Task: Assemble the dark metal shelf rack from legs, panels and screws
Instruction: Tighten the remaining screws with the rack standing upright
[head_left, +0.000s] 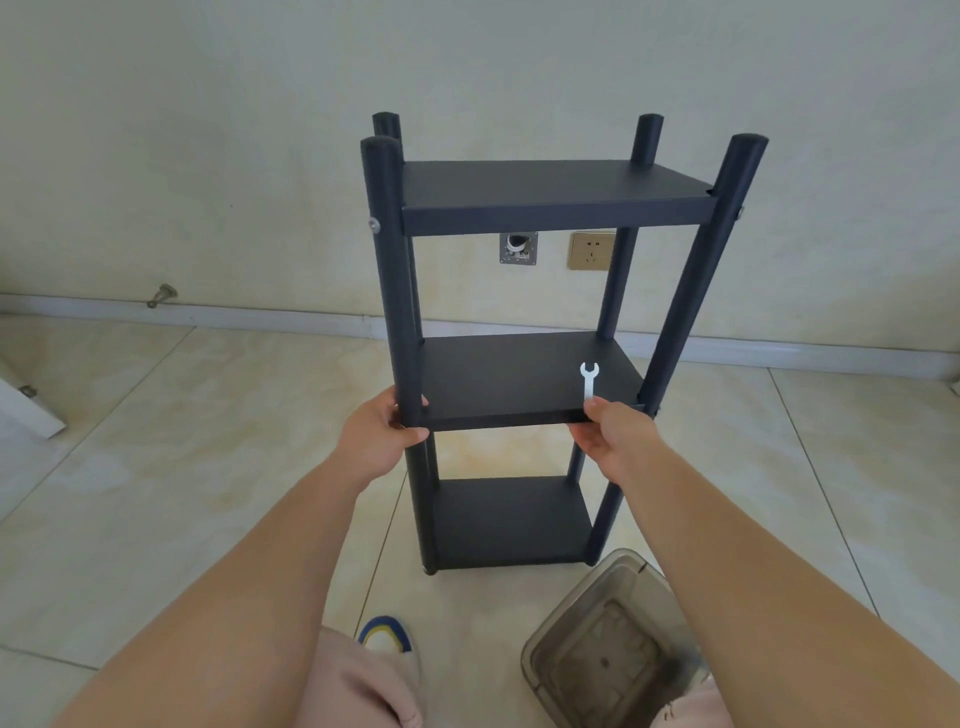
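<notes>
The rack stands upright on the tiled floor, long axis vertical, its four legs pointing up past the top panel. The left hand grips the front left leg at the middle panel. The right hand pinches that panel's front edge, beside a white wrench lying on it.

The tiled floor is carrying the rack, which is standing upright on its four legs. Near the rack's front right foot, a clear plastic bin is sitting on the tiles. A shoe is resting on the floor just in front of the rack.
</notes>
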